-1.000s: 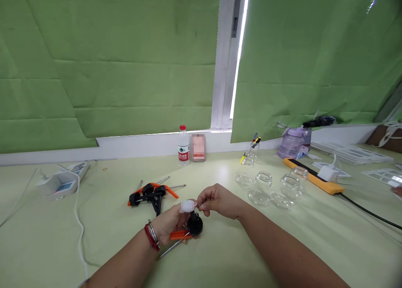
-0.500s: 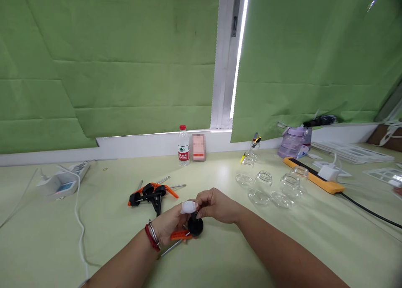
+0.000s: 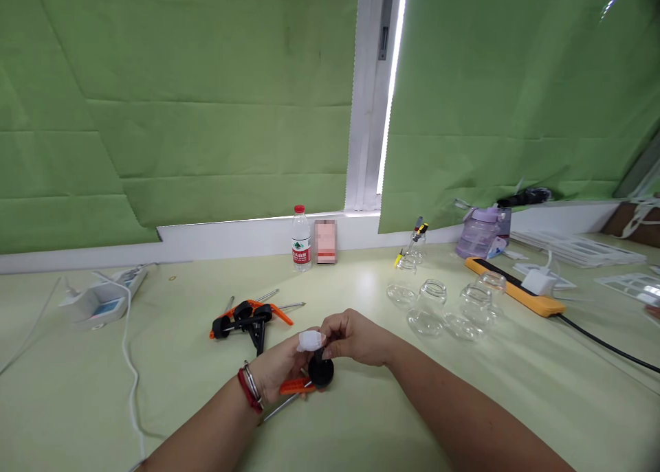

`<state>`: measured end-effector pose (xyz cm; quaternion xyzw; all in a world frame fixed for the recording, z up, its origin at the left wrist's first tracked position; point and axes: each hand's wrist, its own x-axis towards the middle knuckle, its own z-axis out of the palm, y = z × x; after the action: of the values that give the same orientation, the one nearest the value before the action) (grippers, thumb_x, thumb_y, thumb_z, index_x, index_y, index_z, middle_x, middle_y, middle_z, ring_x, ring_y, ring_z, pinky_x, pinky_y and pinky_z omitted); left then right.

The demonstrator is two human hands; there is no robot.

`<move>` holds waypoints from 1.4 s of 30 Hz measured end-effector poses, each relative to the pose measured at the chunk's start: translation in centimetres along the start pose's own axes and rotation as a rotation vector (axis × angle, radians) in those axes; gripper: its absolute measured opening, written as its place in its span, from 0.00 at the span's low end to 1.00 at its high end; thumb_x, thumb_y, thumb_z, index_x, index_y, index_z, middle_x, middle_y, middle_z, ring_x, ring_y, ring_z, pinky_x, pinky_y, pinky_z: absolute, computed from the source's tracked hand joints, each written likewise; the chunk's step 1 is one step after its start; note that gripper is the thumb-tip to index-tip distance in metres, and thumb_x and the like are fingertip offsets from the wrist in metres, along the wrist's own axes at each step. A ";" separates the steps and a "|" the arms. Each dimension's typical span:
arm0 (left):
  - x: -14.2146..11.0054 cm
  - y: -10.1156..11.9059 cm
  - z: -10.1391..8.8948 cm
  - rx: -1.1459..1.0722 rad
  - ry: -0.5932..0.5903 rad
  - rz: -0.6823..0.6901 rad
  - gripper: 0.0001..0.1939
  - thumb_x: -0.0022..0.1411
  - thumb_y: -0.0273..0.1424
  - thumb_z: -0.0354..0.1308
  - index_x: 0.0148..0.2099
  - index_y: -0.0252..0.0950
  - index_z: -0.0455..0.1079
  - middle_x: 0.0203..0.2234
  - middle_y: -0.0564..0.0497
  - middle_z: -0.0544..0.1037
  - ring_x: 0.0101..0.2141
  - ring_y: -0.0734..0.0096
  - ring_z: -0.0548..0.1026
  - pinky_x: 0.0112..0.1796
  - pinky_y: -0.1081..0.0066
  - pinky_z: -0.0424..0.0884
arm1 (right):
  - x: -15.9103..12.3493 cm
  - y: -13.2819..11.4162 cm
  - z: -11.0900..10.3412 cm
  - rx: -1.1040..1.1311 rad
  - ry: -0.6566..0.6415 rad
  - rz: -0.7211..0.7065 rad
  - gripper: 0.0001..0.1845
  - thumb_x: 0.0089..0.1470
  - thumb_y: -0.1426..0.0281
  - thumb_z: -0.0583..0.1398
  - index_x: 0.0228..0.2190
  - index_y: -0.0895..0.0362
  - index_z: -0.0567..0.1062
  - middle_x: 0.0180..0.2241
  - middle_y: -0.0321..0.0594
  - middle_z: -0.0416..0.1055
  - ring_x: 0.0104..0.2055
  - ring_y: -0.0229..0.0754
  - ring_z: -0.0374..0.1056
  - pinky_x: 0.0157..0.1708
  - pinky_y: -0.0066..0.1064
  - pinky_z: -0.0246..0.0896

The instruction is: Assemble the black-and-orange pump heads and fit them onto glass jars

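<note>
My left hand (image 3: 278, 367), with a red bracelet and a white wrap on one fingertip, is closed around an orange and black clamp tool (image 3: 314, 376) low in the middle of the pale green table (image 3: 361, 424). A black round knob of that tool shows just below the fingers. My right hand (image 3: 358, 336) is closed in a pinch at the top of the same tool, touching the left hand's fingertips. What the pinch holds is too small to name.
A second orange and black clamp (image 3: 246, 317) with metal rods lies left of the hands. Several clear glass jars (image 3: 438, 307) stand to the right, an orange power strip (image 3: 515, 288) and black cable beyond. A water bottle (image 3: 301, 240) stands at the back, a white device (image 3: 100, 300) with cord far left.
My right hand has come down and in from its raised pinch, so that it now meets the left fingertips over the tool. In the last half second nothing else moves.
</note>
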<state>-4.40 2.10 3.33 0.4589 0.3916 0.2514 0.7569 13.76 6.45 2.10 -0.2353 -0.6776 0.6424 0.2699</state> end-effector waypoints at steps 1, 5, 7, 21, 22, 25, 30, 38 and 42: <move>0.0 0.0 0.0 0.002 0.003 0.001 0.17 0.51 0.45 0.54 0.35 0.35 0.64 0.24 0.50 0.70 0.24 0.67 0.73 0.15 0.77 0.60 | 0.0 0.0 0.0 -0.003 0.006 0.002 0.14 0.38 0.67 0.69 0.29 0.59 0.75 0.29 0.35 0.72 0.33 0.38 0.67 0.38 0.32 0.60; 0.0 -0.1 0.0 0.010 0.001 0.013 0.17 0.52 0.44 0.54 0.36 0.35 0.64 0.24 0.49 0.70 0.24 0.66 0.73 0.15 0.77 0.59 | 0.1 0.1 0.0 0.021 0.016 -0.004 0.14 0.36 0.67 0.69 0.28 0.59 0.76 0.29 0.35 0.72 0.33 0.38 0.66 0.38 0.32 0.60; -0.1 -0.1 -0.1 0.014 0.006 0.010 0.17 0.52 0.44 0.53 0.36 0.35 0.64 0.24 0.49 0.71 0.25 0.66 0.73 0.15 0.77 0.59 | 0.1 0.1 0.0 0.045 0.009 -0.008 0.14 0.36 0.67 0.69 0.28 0.59 0.76 0.29 0.35 0.72 0.33 0.38 0.66 0.38 0.33 0.60; -0.3 0.4 0.3 0.026 -0.002 0.005 0.23 0.51 0.45 0.55 0.46 0.37 0.63 0.24 0.51 0.71 0.25 0.66 0.74 0.16 0.77 0.59 | 0.1 0.0 0.2 0.082 0.040 -0.055 0.10 0.34 0.69 0.70 0.24 0.59 0.77 0.27 0.34 0.72 0.33 0.38 0.67 0.38 0.32 0.60; -0.3 0.4 0.3 0.025 -0.002 0.004 0.23 0.51 0.45 0.54 0.46 0.37 0.63 0.24 0.51 0.71 0.25 0.65 0.74 0.16 0.77 0.59 | 0.1 0.0 0.2 0.072 0.043 -0.060 0.10 0.35 0.70 0.70 0.24 0.58 0.77 0.27 0.34 0.71 0.33 0.38 0.67 0.38 0.32 0.60; -0.3 0.4 0.3 0.019 -0.003 0.005 0.23 0.51 0.45 0.55 0.46 0.37 0.63 0.24 0.51 0.71 0.24 0.65 0.74 0.16 0.77 0.60 | 0.1 -0.1 0.2 0.055 0.043 -0.061 0.10 0.35 0.69 0.70 0.24 0.58 0.78 0.27 0.34 0.71 0.33 0.38 0.66 0.39 0.32 0.60; -0.3 0.4 0.3 0.023 0.005 0.003 0.23 0.51 0.44 0.54 0.46 0.38 0.63 0.24 0.51 0.71 0.25 0.65 0.74 0.15 0.77 0.59 | 0.0 -0.2 0.1 0.048 0.041 -0.034 0.12 0.35 0.68 0.70 0.25 0.59 0.78 0.28 0.35 0.72 0.35 0.39 0.67 0.40 0.33 0.60; -0.3 0.5 0.4 0.018 0.002 0.005 0.20 0.52 0.44 0.54 0.44 0.38 0.63 0.23 0.53 0.69 0.23 0.67 0.73 0.15 0.77 0.59 | 0.1 0.4 0.1 0.071 0.037 -0.011 0.15 0.33 0.67 0.71 0.26 0.60 0.76 0.26 0.36 0.72 0.32 0.38 0.67 0.38 0.34 0.62; -0.3 0.3 0.2 0.008 -0.003 -0.002 0.21 0.50 0.46 0.55 0.41 0.37 0.63 0.25 0.51 0.70 0.24 0.66 0.74 0.16 0.77 0.60 | 0.3 0.6 0.1 0.110 0.047 0.004 0.17 0.30 0.67 0.72 0.26 0.60 0.75 0.24 0.34 0.71 0.28 0.36 0.66 0.34 0.32 0.62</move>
<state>-4.37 1.95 3.78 0.4618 0.3921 0.2483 0.7559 13.47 6.56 1.52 -0.2364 -0.6341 0.6736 0.2973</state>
